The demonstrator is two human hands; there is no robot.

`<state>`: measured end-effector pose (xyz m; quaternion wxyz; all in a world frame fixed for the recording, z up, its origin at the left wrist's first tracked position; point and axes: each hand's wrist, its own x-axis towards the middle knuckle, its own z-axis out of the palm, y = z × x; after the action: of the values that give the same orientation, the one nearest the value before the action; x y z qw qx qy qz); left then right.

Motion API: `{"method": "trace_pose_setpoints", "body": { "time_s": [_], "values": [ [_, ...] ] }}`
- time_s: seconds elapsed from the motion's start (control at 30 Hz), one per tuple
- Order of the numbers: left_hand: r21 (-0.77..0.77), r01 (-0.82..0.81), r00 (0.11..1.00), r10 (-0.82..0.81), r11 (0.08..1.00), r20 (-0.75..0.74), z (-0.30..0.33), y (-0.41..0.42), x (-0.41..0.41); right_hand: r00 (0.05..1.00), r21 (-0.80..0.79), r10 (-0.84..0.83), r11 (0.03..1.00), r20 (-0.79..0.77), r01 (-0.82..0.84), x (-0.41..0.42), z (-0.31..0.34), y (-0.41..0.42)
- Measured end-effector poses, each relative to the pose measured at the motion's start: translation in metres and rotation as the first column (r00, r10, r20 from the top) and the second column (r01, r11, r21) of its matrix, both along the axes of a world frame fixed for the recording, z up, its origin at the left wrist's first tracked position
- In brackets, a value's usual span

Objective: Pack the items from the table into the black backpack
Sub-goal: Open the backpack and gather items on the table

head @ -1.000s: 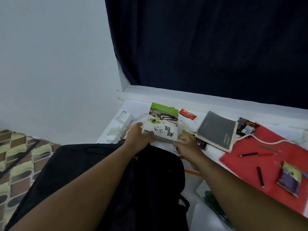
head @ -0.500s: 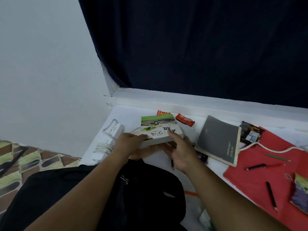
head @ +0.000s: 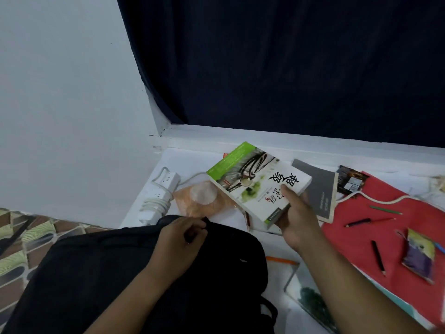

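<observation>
Right now, head view only: right hand point(head: 295, 220) holds the book point(head: 258, 183) lifted off the table point(head: 192, 155), thumb pressed on the cover, other fingers curled under the near corner. One-corner grip, book tilted w/ its far end up and overhanging. Left hand point(head: 179, 239) sits at the top edge of the black backpack point(head: 134, 273), fingers curled and pinching sthg small there, prob. the zip pull or the opening's edge; can't tell which, too dark.

Risks, as I judge them:
- Book is thick and held by one corner only, so it could pivot and slip out, landing on the orange packet point(head: 199, 198) or power strip point(head: 159, 192) just below/left.
- Bag mouth doesn't look open from here. If left hand doesn't spread it enough, book corner catches on the rim and jams.
- Swinging the book down over the bag, it may clip the left hand.
- Still lots left on the table: grey notebook point(head: 320, 189), pencils point(head: 378, 257) on the red folder point(head: 390, 237), snack pouch point(head: 420, 256). Forearm sweeping back could knock pencils off.
</observation>
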<state>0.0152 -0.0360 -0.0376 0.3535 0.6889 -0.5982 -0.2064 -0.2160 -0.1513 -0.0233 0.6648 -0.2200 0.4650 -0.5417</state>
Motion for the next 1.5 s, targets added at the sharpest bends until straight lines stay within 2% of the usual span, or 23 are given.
{"method": "trace_pose_setpoints", "body": {
  "time_s": [0.07, 0.13, 0.23, 0.3, 0.43, 0.57, 0.63, 0.73, 0.8, 0.87, 0.93, 1.03, 1.07, 1.13, 1.2, 1.23, 1.27, 1.37, 1.5],
  "values": [
    [0.003, 0.06, 0.997, -0.06, 0.998, 0.041, -0.003, 0.024, -0.006, 0.999, -0.021, -0.031, 0.999, -0.033, 0.031, -0.019, 0.008, 0.023],
    [0.117, 0.1, 0.988, -0.112, 0.988, 0.102, -0.009, 0.043, -0.013, 0.999, -0.021, -0.045, 0.999, -0.029, 0.045, -0.033, 0.013, 0.047],
    [0.246, 0.094, 0.929, -0.174, 0.965, 0.328, -0.023, 0.058, -0.025, 0.999, -0.016, -0.051, 0.999, -0.017, 0.051, -0.046, 0.013, 0.083],
    [0.298, 0.046, 0.899, -0.169, 0.953, 0.403, -0.026, 0.065, -0.04, 0.999, -0.019, -0.049, 0.999, -0.01, 0.049, -0.05, 0.01, 0.103],
    [0.344, -0.032, 0.883, -0.134, 0.938, 0.45, -0.03, 0.076, -0.058, 0.999, -0.011, -0.036, 0.999, 0.033, 0.037, -0.058, 0.004, 0.134],
    [0.329, -0.087, 0.917, -0.054, 0.94, 0.396, -0.027, 0.086, -0.067, 1.0, -0.01, -0.01, 1.0, 0.028, 0.011, -0.069, -0.002, 0.152],
    [0.369, -0.137, 0.92, -0.019, 0.919, 0.391, -0.022, 0.091, -0.079, 1.0, -0.016, -0.004, 1.0, 0.019, 0.005, -0.074, -0.003, 0.156],
    [0.437, -0.183, 0.892, -0.038, 0.881, 0.45, -0.021, 0.097, -0.101, 1.0, -0.026, 0.009, 1.0, 0.011, -0.009, -0.083, -0.004, 0.157],
    [0.42, -0.212, 0.882, -0.012, 0.882, 0.471, -0.022, 0.098, -0.108, 1.0, -0.033, 0.012, 0.999, 0.01, -0.012, -0.091, -0.005, 0.153],
    [0.388, -0.222, 0.905, 0.041, 0.894, 0.424, -0.021, 0.098, -0.111, 1.0, -0.036, 0.024, 0.999, 0.017, -0.024, -0.1, -0.005, 0.148],
    [0.364, -0.2, 0.945, 0.081, 0.91, 0.316, -0.023, 0.1, -0.109, 0.999, -0.022, 0.039, 0.999, 0.026, -0.039, -0.109, -0.005, 0.142],
    [0.271, -0.172, 0.983, 0.184, 0.947, -0.019, -0.015, 0.107, -0.099, 0.998, -0.003, 0.059, 0.998, 0.031, -0.059, -0.121, -0.004, 0.136],
    [0.265, -0.202, 0.95, 0.254, 0.943, -0.18, -0.009, 0.109, -0.097, 0.997, -0.003, 0.076, 0.997, 0.023, -0.075, -0.126, -0.004, 0.133],
    [0.29, -0.305, 0.811, 0.407, 0.907, -0.42, 0.007, 0.115, -0.088, 0.996, 0.008, 0.093, 0.996, 0.006, -0.093, -0.132, -0.005, 0.13],
    [0.304, -0.442, 0.659, 0.535, 0.844, -0.528, 0.018, 0.121, -0.076, 0.992, 0.022, 0.128, 0.992, 0.007, -0.128, -0.138, -0.005, 0.124],
    [0.297, -0.502, 0.639, 0.58, 0.812, -0.506, 0.021, 0.125, -0.068, 0.989, 0.029, 0.149, 0.988, 0.006, -0.149, -0.138, -0.005, 0.123],
    [0.268, -0.562, 0.657, 0.62, 0.782, -0.429, 0.022, 0.129, -0.06, 0.986, 0.031, 0.169, 0.985, 0.004, -0.169, -0.138, -0.005, 0.121],
    [0.159, -0.653, 0.733, 0.67, 0.741, -0.114, 0.022, 0.145, -0.04, 0.974, 0.032, 0.226, 0.974, 0.002, -0.226, -0.135, -0.004, 0.118],
    [0.092, -0.592, 0.8, 0.57, 0.801, 0.191, 0.012, 0.161, -0.028, 0.947, 0.002, 0.322, 0.947, 0.01, -0.322, -0.129, -0.005, 0.114]
  ]
}}
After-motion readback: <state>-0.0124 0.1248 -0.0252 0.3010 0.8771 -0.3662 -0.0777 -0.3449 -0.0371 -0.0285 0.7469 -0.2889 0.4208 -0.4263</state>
